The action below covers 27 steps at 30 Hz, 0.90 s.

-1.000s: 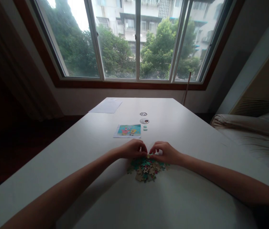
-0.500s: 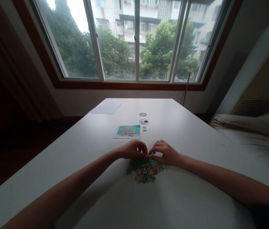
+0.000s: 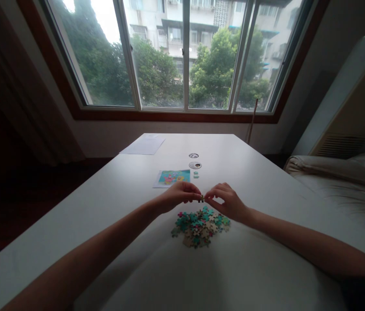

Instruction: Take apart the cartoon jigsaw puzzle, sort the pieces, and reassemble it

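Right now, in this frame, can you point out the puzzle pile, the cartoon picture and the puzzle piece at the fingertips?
Puzzle pile (image 3: 201,227): head view, middle of the heap.
Cartoon picture (image 3: 173,177): head view, middle of the printed area.
Puzzle piece (image 3: 201,199): head view, its small visible body.

A white table (image 3: 273,194) bears puzzle pieces (image 3: 198,226), picture (image 3: 173,177), discs (image 3: 194,165), paper (image 3: 142,146).

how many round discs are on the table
2. The nearer disc lies just beyond the small teal pieces; the farther disc lies behind it, towards the window. The puzzle pile could hide others.
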Motion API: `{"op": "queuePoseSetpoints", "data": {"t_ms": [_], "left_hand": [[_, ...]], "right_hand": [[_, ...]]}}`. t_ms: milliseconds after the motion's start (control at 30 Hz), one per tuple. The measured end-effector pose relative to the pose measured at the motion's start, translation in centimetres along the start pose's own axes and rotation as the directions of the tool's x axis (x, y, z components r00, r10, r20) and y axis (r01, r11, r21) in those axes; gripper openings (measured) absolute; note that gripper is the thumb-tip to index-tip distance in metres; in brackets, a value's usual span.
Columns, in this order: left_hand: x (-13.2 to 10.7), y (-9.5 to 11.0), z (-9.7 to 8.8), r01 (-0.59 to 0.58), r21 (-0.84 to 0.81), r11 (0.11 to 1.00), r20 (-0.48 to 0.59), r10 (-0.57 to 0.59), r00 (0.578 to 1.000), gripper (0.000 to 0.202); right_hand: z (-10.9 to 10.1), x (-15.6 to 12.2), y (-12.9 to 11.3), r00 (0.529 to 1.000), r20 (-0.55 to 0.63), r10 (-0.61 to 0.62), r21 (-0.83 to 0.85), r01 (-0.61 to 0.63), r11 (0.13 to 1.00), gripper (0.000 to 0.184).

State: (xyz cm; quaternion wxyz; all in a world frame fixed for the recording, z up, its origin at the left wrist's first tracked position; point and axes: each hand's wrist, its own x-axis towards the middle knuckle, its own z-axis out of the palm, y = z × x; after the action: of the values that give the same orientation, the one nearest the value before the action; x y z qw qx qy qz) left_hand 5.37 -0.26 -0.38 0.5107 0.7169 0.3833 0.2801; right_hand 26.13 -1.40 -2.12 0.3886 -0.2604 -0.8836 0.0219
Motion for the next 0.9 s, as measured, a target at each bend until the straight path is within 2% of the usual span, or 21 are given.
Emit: {"op": "queuePoseSetpoints", "data": {"t_ms": [133, 267, 433, 567, 667, 767, 833, 900], "left_hand": [[0.1, 0.3, -0.3, -0.004, 0.091, 0.996, -0.033, 0.007, 0.999, 0.027], [-0.4, 0.0, -1.6, 0.001, 0.265, 0.964, -0.066, 0.017, 0.998, 0.025], [-1.9, -1.6, -2.3, 0.024, 0.454, 0.891, -0.071, 0.009, 0.997, 0.015], [-2.5, -2.2, -1.9, 0.013, 0.532, 0.847, -0.052, 0.018, 0.998, 0.015], [-2.6, -2.1, -1.7, -0.015, 0.564, 0.826, -0.017, 0.030, 0.999, 0.017], [-2.6, -1.8, -1.5, -0.035, 0.588, 0.808, 0.000, 0.043, 0.999, 0.016], [-2.6, -1.8, -1.5, -0.046, 0.600, 0.799, 0.005, 0.054, 0.999, 0.016], [-2.6, -1.8, -1.3, -0.058, 0.606, 0.793, 0.012, 0.064, 0.998, 0.016]], "right_hand": [[-0.4, 0.4, 0.3, 0.999, 0.017, 0.030, -0.006, -0.030, 1.000, 0.009], [-0.2, 1.4, 2.1, 0.982, 0.062, 0.180, 0.052, -0.183, 0.982, 0.011], [2.2, 2.5, 5.1, 0.908, 0.218, 0.359, 0.095, -0.385, 0.918, 0.015], [3.9, 3.2, 6.1, 0.856, 0.276, 0.438, 0.054, -0.469, 0.882, 0.016], [4.0, 3.6, 6.3, 0.848, 0.294, 0.442, 0.050, -0.475, 0.878, 0.018], [3.3, 3.5, 6.3, 0.844, 0.314, 0.436, 0.051, -0.473, 0.880, 0.017], [2.5, 3.0, 6.0, 0.862, 0.347, 0.371, 0.091, -0.424, 0.901, 0.017], [1.6, 2.3, 5.5, 0.877, 0.419, 0.235, 0.175, -0.332, 0.927, 0.020]]}}
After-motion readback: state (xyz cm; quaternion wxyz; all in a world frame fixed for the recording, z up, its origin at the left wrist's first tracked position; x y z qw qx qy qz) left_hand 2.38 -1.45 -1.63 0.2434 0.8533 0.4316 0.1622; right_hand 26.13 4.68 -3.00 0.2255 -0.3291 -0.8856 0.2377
